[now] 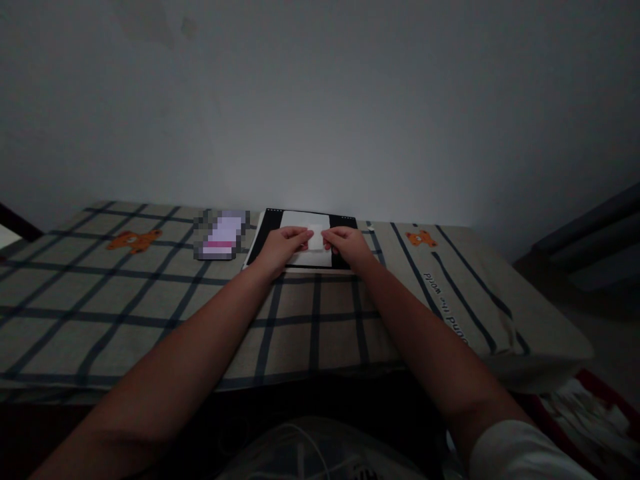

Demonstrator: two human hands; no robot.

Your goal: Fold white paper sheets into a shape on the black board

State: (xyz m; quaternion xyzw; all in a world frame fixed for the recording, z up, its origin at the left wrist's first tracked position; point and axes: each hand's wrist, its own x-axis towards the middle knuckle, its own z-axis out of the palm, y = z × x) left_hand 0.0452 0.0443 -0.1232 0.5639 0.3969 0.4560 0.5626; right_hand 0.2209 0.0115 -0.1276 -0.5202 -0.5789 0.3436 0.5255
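Between my two hands is a small white piece of paper, pinched at its left edge by my left hand and at its right edge by my right hand. Both hands are closed, thumbs against fingers. Beneath them lies a larger white sheet on a black page of a pad with punched holes along its far edge. Whether the small piece is folded cannot be made out in the dim light.
A phone with a lit, blurred screen lies left of the pad. The table wears a checked cloth with orange bear prints. A grey wall rises directly behind. At lower right, a red-edged container holds pale items.
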